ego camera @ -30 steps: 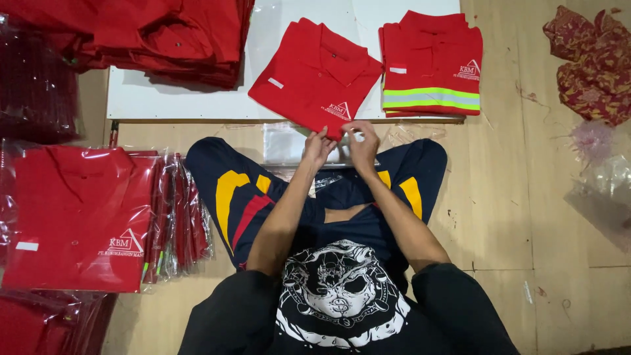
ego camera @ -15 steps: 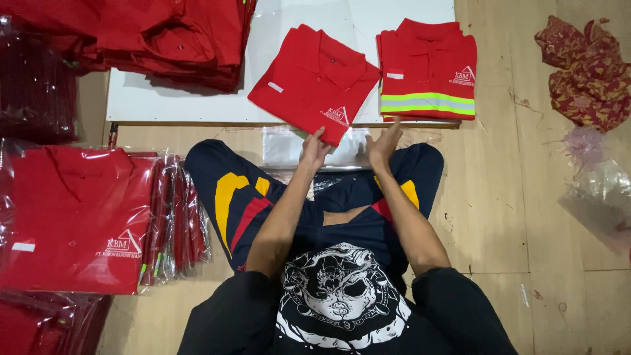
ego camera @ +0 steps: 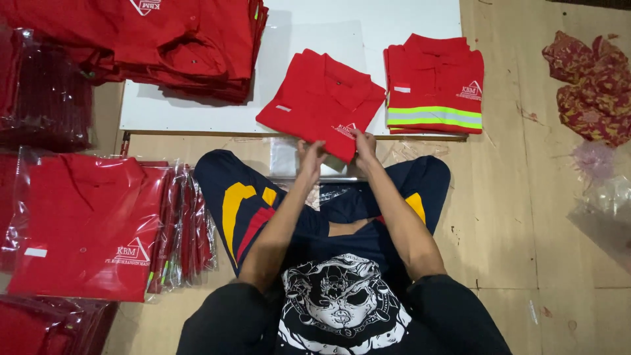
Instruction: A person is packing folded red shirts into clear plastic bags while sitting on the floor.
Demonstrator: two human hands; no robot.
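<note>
Folded red shirt (ego camera: 321, 102) lies tilted on the white board (ego camera: 197, 115) ahead of the seated person, its near corner reaching over the board's front edge toward the lap. In the head view, both hands meet at that corner. The left hand (ego camera: 311, 156) is closed on the shirt's lower edge, fingers curled under the fabric. The right hand (ego camera: 363, 146) pinches the same edge just beside it, near the white emblem, with the thumb on top. Under the hands, a clear plastic bag (ego camera: 286, 158) lies flat, partly on the floor and partly across the person's crossed legs.

Just to the right of the held shirt, a neat stack of folded shirts (ego camera: 435, 85) sits on the board, the top one showing a yellow-green reflective band across its front. The two are near each other but not touching. At the far left of the board, a tall heap of red shirts (ego camera: 164, 46) rests untidily.

On the floor to the person's left lies a row of bagged red shirts (ego camera: 85, 223), the nearest one flat with its front up and others standing on edge beside it. To the right, well apart, a patterned red cloth (ego camera: 591, 85) lies crumpled, with loose clear plastic (ego camera: 601, 197) below it.
</note>
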